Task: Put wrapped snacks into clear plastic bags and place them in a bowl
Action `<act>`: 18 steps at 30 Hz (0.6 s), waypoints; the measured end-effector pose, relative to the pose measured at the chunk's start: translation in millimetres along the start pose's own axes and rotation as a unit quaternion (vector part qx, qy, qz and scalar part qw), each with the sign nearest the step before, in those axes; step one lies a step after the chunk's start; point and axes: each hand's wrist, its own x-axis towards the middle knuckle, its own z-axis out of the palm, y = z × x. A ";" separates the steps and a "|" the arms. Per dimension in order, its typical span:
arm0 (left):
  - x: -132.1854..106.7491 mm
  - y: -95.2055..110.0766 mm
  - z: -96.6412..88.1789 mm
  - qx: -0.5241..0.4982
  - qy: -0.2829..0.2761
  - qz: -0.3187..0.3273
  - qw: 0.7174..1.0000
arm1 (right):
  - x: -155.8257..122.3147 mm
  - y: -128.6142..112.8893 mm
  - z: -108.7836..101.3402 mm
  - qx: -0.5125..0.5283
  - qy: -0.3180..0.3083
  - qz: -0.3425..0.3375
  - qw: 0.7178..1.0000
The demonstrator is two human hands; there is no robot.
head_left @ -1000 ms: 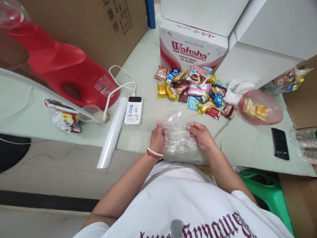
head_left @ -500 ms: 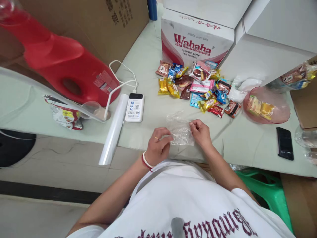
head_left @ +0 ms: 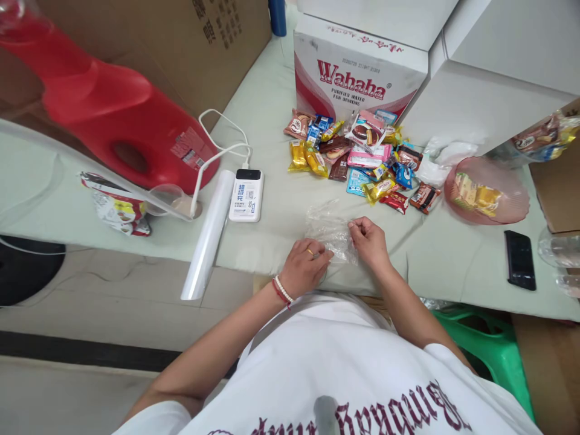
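Note:
A crumpled clear plastic bag [head_left: 330,226] lies near the front edge of the table, between my two hands. My right hand [head_left: 369,243] pinches its right side between thumb and fingers. From the left, my left hand [head_left: 306,266] reaches over the bag's lower left part, back of the hand up, fingers closed on the film; the thumb is mostly hidden. Just beyond the bag is a loose pile of wrapped snacks [head_left: 362,158] in yellow, blue, red, pink and brown packets.
To the right stand a pink bowl [head_left: 516,196] with a few packets and a black phone [head_left: 520,261]. On the left are a white power bank [head_left: 246,196] with a cable, a plastic film roll [head_left: 207,238] and a large red jug [head_left: 113,115]. A Wahaba-style carton [head_left: 357,72] backs the pile.
My left hand has moved right and turned palm down, over the bag's lower part. The bag's shape has shifted slightly; my right hand keeps its pinch on the right side.

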 end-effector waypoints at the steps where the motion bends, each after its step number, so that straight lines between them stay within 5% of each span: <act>1: 1.2 -0.5 3.2 0.007 -0.015 -0.002 1.000 | 0.9 0.4 0.0 0.008 0.000 0.003 1.000; 5: 2.7 -5.9 13.9 -0.017 -0.048 -0.026 0.998 | -1.1 -2.7 -5.4 0.085 -0.010 0.051 0.995; 12: 1.9 -11.6 18.2 -0.088 -0.011 -0.073 0.993 | -43.2 -13.4 -21.3 0.152 -0.129 0.146 0.969; 18: 4.6 -8.5 16.5 -0.094 -0.005 -0.079 0.992 | -53.9 -3.8 -8.6 0.166 -0.099 0.147 0.970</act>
